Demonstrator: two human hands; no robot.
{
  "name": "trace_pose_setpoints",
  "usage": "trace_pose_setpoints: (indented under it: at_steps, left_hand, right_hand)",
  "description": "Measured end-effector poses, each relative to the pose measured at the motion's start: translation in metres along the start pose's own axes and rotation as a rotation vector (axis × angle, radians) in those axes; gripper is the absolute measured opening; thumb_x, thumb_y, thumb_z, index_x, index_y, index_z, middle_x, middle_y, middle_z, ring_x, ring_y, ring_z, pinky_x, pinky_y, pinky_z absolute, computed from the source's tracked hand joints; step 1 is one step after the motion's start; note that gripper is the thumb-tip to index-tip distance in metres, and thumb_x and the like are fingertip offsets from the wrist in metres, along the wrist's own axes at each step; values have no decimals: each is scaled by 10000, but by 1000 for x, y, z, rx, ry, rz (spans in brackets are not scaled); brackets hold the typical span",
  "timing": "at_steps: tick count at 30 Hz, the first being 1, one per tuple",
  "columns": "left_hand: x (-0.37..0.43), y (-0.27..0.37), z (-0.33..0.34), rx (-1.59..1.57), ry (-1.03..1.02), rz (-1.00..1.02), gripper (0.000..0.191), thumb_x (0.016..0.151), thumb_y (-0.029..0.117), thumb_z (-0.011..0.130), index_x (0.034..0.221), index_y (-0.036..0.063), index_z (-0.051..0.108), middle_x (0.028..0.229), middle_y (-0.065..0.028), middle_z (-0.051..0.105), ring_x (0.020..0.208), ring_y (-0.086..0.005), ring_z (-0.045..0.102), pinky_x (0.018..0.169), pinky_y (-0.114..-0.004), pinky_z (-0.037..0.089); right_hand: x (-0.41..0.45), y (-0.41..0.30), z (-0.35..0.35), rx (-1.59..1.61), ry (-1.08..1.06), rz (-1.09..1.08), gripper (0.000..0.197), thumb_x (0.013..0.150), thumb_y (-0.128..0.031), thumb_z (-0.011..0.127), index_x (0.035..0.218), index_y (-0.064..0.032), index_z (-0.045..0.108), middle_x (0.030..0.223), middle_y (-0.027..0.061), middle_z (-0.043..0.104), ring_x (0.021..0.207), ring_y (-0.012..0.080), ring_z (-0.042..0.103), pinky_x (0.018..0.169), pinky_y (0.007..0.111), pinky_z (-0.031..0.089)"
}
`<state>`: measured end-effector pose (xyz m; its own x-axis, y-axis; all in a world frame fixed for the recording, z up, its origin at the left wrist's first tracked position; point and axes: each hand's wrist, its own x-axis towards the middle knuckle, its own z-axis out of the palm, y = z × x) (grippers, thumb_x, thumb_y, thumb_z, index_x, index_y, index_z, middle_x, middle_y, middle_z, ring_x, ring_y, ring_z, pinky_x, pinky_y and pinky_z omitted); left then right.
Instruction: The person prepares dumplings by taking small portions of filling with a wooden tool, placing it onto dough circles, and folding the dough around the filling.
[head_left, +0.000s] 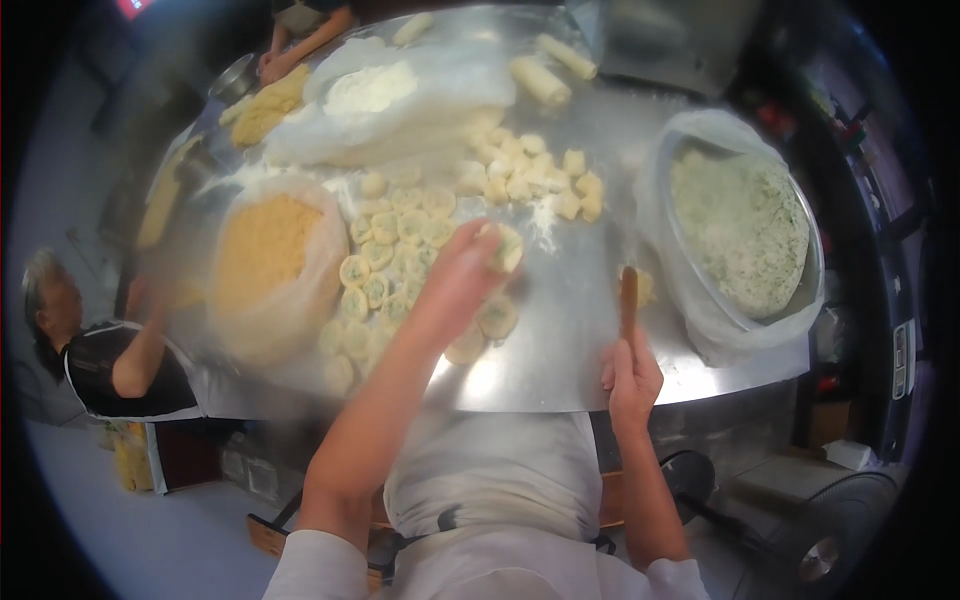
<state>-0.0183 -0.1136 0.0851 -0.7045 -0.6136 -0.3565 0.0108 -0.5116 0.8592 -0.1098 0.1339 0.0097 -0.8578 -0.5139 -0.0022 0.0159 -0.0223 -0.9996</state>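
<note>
My left hand is over the steel table, its fingers around a round dough wrapper with pale green filling. In my right hand is a flat brown wooden spatula or stick, held upright near the table's front edge. A small yellowish lump lies beside the stick's tip. Rows of round dough pieces with green filling lie left of my left hand, and more flat rounds lie just below it. Beyond them is a heap of cut dough pieces.
A steel bowl lined with plastic holds green-flecked filling at the right. A bag of orange-yellow filling stands left. Flour, dough rolls and yellow dough lie farther back. One co-worker is at the left, another beyond the table.
</note>
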Motion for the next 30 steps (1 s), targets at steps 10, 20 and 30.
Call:
trace_pose_setpoints:
  at_steps: [10,20,30]
  left_hand:
    - [40,2,-54,919,225,408,408,925,125,622,1317,31,554,1299,-121,599,1019,-224,632,870,-346,508]
    - [133,4,-45,1540,240,767,416,793,15,672,1196,57,577,1131,-177,541,1029,-376,562,873,-446,481]
    - [106,3,-44,863,414,738,374,878,134,673,1208,-7,570,1028,-108,634,900,-211,613,788,-342,513]
  right_hand:
    - [-7,11,-2,-217,15,-24,354,979,-71,525,1316,26,567,777,27,620,602,81,532,572,246,447]
    - [-5,10,-1,-306,40,-154,318,958,-58,539,1261,13,602,729,64,628,596,145,589,607,276,484]
    - [-7,11,2,-314,41,-278,309,957,-29,552,1256,29,600,732,71,625,605,134,586,589,272,474]
